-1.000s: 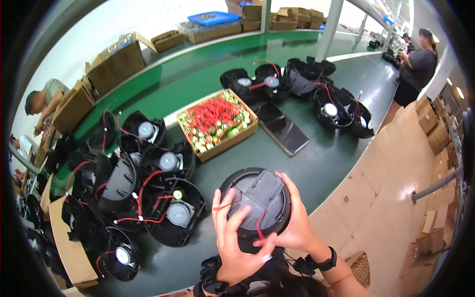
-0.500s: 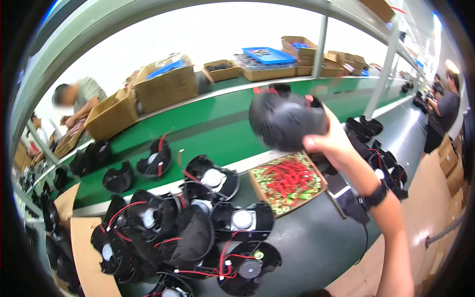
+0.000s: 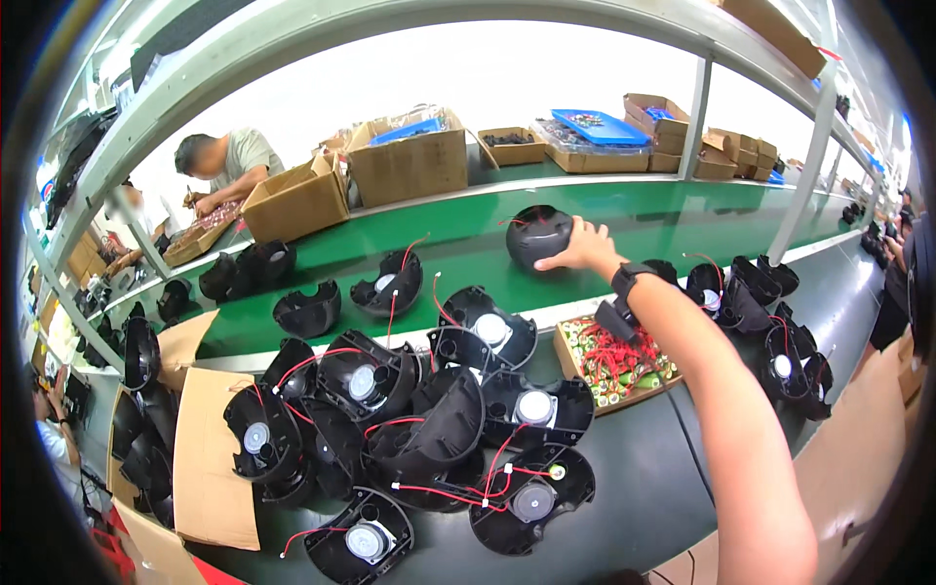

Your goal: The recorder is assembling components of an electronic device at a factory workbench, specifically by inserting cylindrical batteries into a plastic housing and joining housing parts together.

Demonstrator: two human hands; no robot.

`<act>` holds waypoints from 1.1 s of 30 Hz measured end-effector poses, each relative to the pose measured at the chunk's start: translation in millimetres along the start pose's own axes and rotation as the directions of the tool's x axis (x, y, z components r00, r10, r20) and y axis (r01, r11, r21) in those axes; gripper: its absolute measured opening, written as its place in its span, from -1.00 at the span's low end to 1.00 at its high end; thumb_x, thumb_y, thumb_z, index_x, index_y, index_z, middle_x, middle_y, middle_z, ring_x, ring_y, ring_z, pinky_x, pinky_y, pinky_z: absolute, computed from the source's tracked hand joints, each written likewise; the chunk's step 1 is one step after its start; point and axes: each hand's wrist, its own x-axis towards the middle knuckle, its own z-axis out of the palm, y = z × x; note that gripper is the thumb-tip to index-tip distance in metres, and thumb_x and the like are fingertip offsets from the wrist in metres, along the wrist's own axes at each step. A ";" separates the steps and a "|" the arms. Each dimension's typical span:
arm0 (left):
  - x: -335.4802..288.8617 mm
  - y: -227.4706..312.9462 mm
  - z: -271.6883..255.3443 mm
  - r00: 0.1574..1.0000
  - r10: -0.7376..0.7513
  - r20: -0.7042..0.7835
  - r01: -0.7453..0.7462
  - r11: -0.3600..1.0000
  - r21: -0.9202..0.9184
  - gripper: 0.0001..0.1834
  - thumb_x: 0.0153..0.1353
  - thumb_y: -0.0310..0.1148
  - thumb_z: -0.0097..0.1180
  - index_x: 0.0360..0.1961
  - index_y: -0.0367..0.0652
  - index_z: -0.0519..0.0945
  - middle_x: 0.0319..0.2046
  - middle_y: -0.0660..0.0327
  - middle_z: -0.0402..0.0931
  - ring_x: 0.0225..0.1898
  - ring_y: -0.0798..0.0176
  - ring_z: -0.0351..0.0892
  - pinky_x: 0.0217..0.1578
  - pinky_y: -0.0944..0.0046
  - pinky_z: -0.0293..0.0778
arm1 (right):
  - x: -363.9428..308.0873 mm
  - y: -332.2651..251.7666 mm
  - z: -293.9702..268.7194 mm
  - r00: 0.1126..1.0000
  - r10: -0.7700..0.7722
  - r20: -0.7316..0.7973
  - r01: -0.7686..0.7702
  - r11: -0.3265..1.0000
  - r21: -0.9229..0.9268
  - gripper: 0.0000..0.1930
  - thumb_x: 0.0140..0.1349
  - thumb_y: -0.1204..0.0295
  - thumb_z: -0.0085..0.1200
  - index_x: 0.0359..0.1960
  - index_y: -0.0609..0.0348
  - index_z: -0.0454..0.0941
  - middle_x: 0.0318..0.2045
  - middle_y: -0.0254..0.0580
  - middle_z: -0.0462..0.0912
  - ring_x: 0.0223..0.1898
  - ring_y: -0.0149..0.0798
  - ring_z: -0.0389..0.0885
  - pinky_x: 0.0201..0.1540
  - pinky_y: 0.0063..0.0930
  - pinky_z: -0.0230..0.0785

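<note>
My right hand (image 3: 587,246), with a dark band on its wrist, grips the right side of a black rounded speaker housing (image 3: 536,240). Its thumb lies low against the shell and a short red wire shows at the top. The housing is at the green conveyor belt (image 3: 643,210); I cannot tell whether it rests on it or hangs just above. Below my forearm a cardboard tray (image 3: 629,398) holds green cells with red wires. My left hand is out of view.
Several open black half-shells with round speakers (image 3: 534,408) and red wires crowd the dark bench. More shells (image 3: 385,285) sit on the belt. Cardboard boxes (image 3: 408,168) and a blue tray (image 3: 600,127) line the far side. A co-worker (image 3: 229,166) bends over work at far left.
My right hand has carried the black housing away from me, down to the belt. The view has shifted, so the bench things appear farther right.
</note>
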 end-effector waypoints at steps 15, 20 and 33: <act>5.3 -9.1 -2.8 0.984 -0.107 0.142 0.120 0.989 -0.082 -0.86 -0.08 -0.57 0.10 -0.41 -0.30 0.52 -0.45 0.05 0.55 -0.55 0.11 0.52 -0.53 0.18 0.45 | -112.0 -150.8 -115.6 0.475 -0.793 0.382 0.759 0.589 0.278 -0.71 0.07 0.45 0.18 -0.14 0.22 0.60 -0.25 -0.11 0.69 -0.20 -0.10 0.66 -0.11 -0.29 0.49; 6.6 -10.2 5.8 0.993 -0.086 0.079 0.093 0.991 -0.100 -0.86 -0.08 -0.58 0.12 -0.40 -0.31 0.53 -0.43 0.03 0.55 -0.53 0.10 0.52 -0.50 0.19 0.47 | -38.7 -193.0 -0.7 0.171 -0.983 -0.061 0.886 0.180 -0.427 -0.76 0.14 0.49 0.01 -0.18 -0.06 0.62 -0.30 -0.20 0.69 -0.20 -0.19 0.68 -0.06 -0.28 0.37; 1.1 -1.7 4.9 0.983 -0.183 0.012 0.182 0.983 0.026 -0.81 -0.14 -0.66 0.04 -0.41 -0.28 0.51 -0.40 0.04 0.51 -0.46 -0.01 0.52 -0.42 0.11 0.47 | -45.3 -173.9 -75.3 0.677 -0.733 -0.058 0.701 0.667 -0.252 -0.75 0.03 0.21 0.23 -0.24 -0.10 0.63 -0.28 -0.22 0.69 -0.16 -0.12 0.66 -0.16 -0.14 0.50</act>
